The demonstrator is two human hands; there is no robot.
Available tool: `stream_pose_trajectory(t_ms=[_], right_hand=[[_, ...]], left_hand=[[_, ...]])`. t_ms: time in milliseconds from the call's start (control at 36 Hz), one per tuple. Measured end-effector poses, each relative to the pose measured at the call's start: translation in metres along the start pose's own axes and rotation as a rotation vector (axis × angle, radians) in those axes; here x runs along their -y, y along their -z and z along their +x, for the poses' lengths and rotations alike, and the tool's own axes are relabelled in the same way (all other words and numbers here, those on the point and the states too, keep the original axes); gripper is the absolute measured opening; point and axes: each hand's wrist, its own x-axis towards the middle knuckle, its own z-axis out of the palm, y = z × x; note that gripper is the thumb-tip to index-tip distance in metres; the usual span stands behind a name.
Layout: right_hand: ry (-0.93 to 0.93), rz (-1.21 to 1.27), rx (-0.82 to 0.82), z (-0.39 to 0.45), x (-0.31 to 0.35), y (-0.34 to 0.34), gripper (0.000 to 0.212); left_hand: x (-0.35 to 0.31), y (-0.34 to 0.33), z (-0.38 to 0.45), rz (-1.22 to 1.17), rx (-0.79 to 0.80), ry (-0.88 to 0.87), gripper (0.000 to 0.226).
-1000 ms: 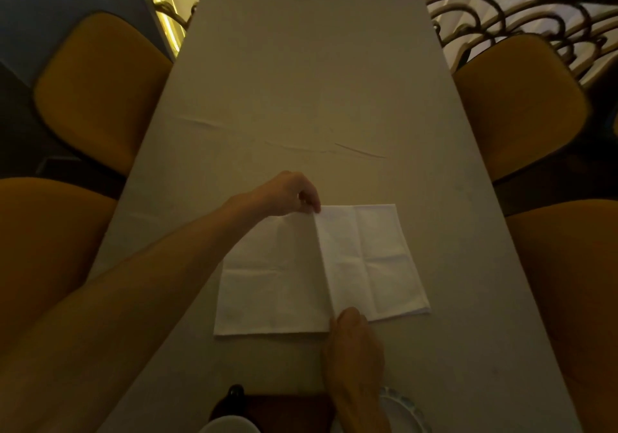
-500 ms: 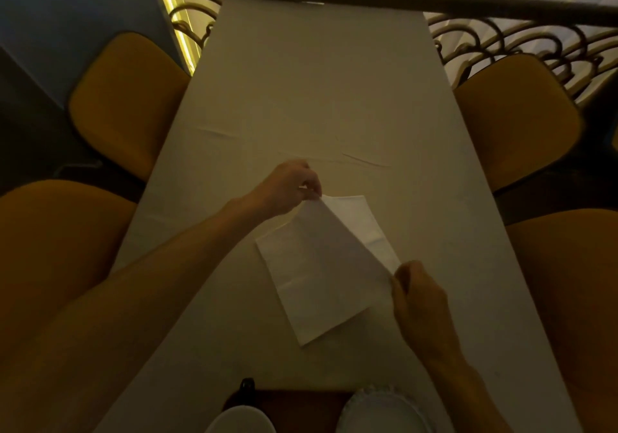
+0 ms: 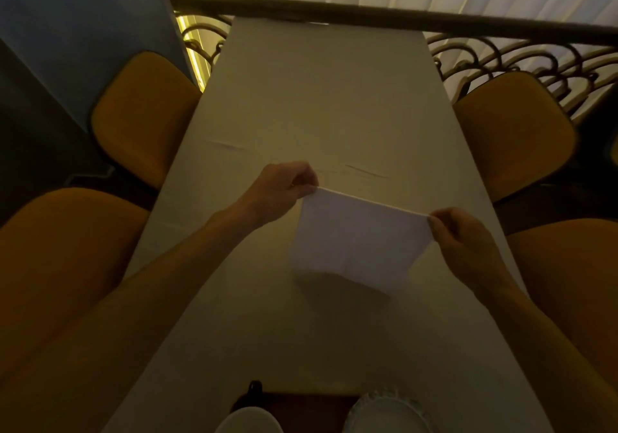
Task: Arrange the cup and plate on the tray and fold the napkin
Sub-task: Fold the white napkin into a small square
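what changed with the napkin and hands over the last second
The napkin went from lying flat, partly folded, on the table to hanging in the air. The right hand left the near edge and took a top corner; the left hand kept its pinch. Plate and tray stayed at the near edge.

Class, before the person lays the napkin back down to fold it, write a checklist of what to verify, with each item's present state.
1. Left hand pinches a top corner of the napkin: ok.
2. Right hand pinches the other top corner: ok.
3. Top edge taut between the hands: ok.
4. Table under the napkin free of things: ok.
5. Plate and cup clear of the landing spot, near the bottom edge: ok.
6. Lower corners aligned: cannot tell.
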Motion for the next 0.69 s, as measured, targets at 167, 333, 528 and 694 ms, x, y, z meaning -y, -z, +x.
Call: stream_pose_trajectory(t_ms=[167,333,528,694], right_hand=[[0.042,0.117,-0.052,0.008,0.018,0.01,0.007],[0.064,0.165,-0.056,0.008,0.032,0.014,0.009],[0.081,0.127,-0.028,0.001,0.035,0.013,0.01],[0.033,0.184,0.101,-0.017,0.03,0.007,0.013]], left_hand=[[-0.016,0.009,-0.011,-0.137,-0.071,0.046,0.003],[-0.026,0.012,-0.026,-0.158,-0.121,0.09,0.005],[-0.032,0.017,-0.044,-0.097,-0.155,0.069,0.006],[-0.027,0.012,-0.069,-0.147,-0.121,0.121,0.004]])
